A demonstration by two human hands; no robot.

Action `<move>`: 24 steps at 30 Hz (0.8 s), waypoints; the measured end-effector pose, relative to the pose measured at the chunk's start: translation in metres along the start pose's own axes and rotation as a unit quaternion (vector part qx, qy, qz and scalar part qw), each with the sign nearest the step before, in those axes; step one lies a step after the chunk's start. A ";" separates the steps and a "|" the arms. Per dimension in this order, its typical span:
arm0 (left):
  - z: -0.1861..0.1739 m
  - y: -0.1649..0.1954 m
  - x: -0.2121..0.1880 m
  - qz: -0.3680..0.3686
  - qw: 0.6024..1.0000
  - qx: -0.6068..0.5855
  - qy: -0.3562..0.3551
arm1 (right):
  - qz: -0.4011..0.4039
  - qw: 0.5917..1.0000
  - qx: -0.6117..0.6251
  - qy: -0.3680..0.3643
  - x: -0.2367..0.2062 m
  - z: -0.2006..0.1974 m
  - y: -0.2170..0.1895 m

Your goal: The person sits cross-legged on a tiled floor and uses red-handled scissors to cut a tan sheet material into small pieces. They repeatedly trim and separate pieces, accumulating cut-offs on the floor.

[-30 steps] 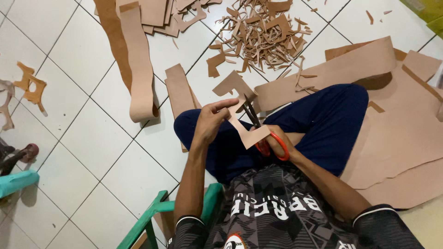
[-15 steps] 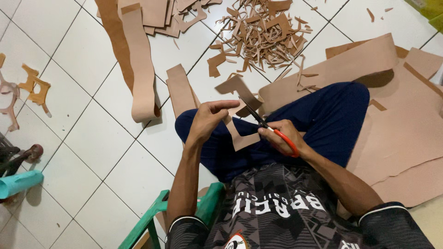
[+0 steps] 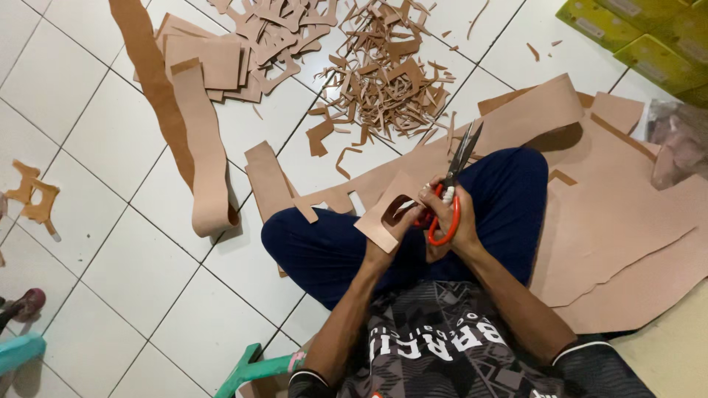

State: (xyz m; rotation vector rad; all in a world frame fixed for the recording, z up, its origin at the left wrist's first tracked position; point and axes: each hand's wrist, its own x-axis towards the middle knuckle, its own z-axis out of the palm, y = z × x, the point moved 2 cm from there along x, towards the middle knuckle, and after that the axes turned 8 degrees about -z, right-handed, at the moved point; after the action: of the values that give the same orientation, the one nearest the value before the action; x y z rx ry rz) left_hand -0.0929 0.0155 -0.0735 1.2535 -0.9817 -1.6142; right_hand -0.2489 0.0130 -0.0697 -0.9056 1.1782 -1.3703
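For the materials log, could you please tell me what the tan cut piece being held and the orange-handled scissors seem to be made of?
Tan cut piece: probably thin leather or leatherette, matte; it bends without creasing. Orange-handled scissors: dark metal blades, glossy plastic-looking handle loops.

Seen from my head camera: both my bare forearms angle inward and upward from the lower frame, meeting over my crossed legs. My left hand (image 3: 387, 243) is closed in a pinch, fingers curled forward. My right hand (image 3: 450, 221) sits just beside it, fingers wrapped tight, wrist bent slightly inward.
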 end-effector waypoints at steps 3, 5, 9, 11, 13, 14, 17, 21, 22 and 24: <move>0.006 -0.012 0.012 -0.015 0.999 0.032 0.032 | 0.016 1.000 0.006 0.003 -0.002 0.000 0.007; -0.007 0.002 0.030 -0.005 1.000 0.011 -0.003 | 0.036 0.999 -0.003 -0.003 -0.005 0.001 0.006; -0.038 0.060 0.053 0.059 0.998 -0.017 0.021 | 0.081 0.989 -0.111 -0.045 -0.011 0.000 -0.008; -0.044 0.085 0.053 0.065 0.998 -0.006 0.020 | 0.110 0.976 -0.174 -0.072 -0.014 0.001 -0.014; -0.046 0.102 0.048 0.049 0.999 0.004 0.021 | 0.126 0.963 -0.219 -0.098 -0.015 0.003 -0.020; -0.046 0.108 0.044 0.053 0.998 0.007 0.019 | 0.089 0.964 -0.221 -0.117 -0.015 0.006 -0.023; -0.044 0.116 0.036 0.063 0.998 0.015 0.011 | 0.025 0.962 -0.211 -0.174 -0.012 0.012 -0.034; -0.038 0.118 0.030 0.068 0.997 0.026 0.004 | 0.056 0.962 -0.176 -0.204 -0.010 0.018 -0.044; -0.037 0.119 0.030 0.071 0.997 0.026 0.005 | 0.059 0.962 -0.171 -0.202 -0.010 0.020 -0.046; -0.034 0.120 0.029 0.072 0.997 0.025 0.004 | 0.047 0.963 -0.174 -0.199 -0.010 0.021 -0.050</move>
State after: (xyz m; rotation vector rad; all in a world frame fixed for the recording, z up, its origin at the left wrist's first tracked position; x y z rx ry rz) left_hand -0.0454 -0.0546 0.0223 1.1933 -1.0875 -1.4818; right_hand -0.2389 0.0168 -0.0155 -1.2883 1.1435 -0.8607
